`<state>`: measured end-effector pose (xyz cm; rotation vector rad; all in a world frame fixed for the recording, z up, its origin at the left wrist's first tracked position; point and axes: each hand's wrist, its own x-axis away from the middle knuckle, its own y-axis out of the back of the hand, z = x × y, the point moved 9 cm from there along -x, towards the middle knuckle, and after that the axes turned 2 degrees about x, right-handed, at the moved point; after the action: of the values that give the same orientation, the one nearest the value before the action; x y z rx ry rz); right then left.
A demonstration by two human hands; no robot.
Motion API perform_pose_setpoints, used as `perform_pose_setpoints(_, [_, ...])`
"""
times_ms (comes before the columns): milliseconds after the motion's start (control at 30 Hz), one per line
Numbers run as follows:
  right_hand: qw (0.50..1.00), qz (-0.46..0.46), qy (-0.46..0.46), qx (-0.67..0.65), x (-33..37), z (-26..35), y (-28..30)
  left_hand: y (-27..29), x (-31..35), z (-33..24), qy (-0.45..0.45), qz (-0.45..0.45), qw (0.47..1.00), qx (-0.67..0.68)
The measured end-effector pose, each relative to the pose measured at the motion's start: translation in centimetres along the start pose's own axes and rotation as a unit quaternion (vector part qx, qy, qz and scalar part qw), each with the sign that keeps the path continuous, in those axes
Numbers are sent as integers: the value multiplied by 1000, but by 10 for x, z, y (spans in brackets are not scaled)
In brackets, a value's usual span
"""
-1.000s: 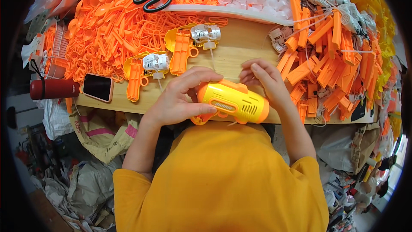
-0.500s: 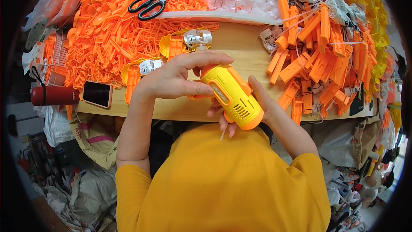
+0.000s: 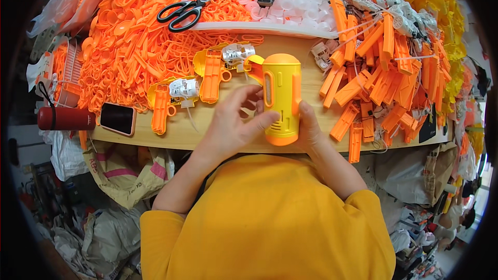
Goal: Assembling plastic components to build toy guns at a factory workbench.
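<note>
A yellow cylindrical plastic toy (image 3: pixel 283 91) with orange ends stands nearly upright between my hands, over the table's near edge. An orange-yellow curved part (image 3: pixel 253 67) juts from its upper left side. My right hand (image 3: pixel 312 128) grips its lower right side, thumb along the edge and fingers hidden behind. My left hand (image 3: pixel 234 119) closes on the lower left, its thumb against the slotted area and its fingers curled. Just beyond the left hand lie two open yellow shells, each with an orange box (image 3: pixel 210 77) (image 3: pixel 160 109) and a white mechanism (image 3: pixel 237 54) (image 3: pixel 184 88).
Loose orange parts (image 3: pixel 124 46) cover the left of the wooden table (image 3: pixel 223 137). Black-handled scissors (image 3: pixel 181 14) lie by a tray of translucent caps (image 3: pixel 298 0). Orange boxes with wired white mechanisms (image 3: pixel 384 67) crowd the right. A phone (image 3: pixel 118 119) and red flask (image 3: pixel 66 117) sit near left.
The toy has turned from a tilt to nearly upright, bringing its curved side part into view. My left hand has moved from its top down to its lower left side.
</note>
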<state>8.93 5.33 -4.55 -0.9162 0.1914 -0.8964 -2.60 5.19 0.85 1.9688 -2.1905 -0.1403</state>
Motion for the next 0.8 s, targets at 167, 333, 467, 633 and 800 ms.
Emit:
perform_pose_setpoints(167, [988, -22, 86, 127, -6, 7, -1, -28, 3, -10, -31, 51, 985, 163])
perform_pose_setpoints(333, [973, -76, 133, 172, 0, 15, 0, -33, 4, -11, -55, 31, 987, 146])
perform_pose_setpoints(467, [972, -80, 149, 165, 3, 16, -4, -34, 8, -19, -60, 22, 979, 194])
perform_pose_setpoints(633, [972, -105, 153, 142, 2, 10, 1, -32, 8, -19, -69, -7, 982, 177])
perform_pose_setpoints(800, [970, -52, 176, 160, 2, 22, -8, -35, 6, -25, -84, -26, 986, 144])
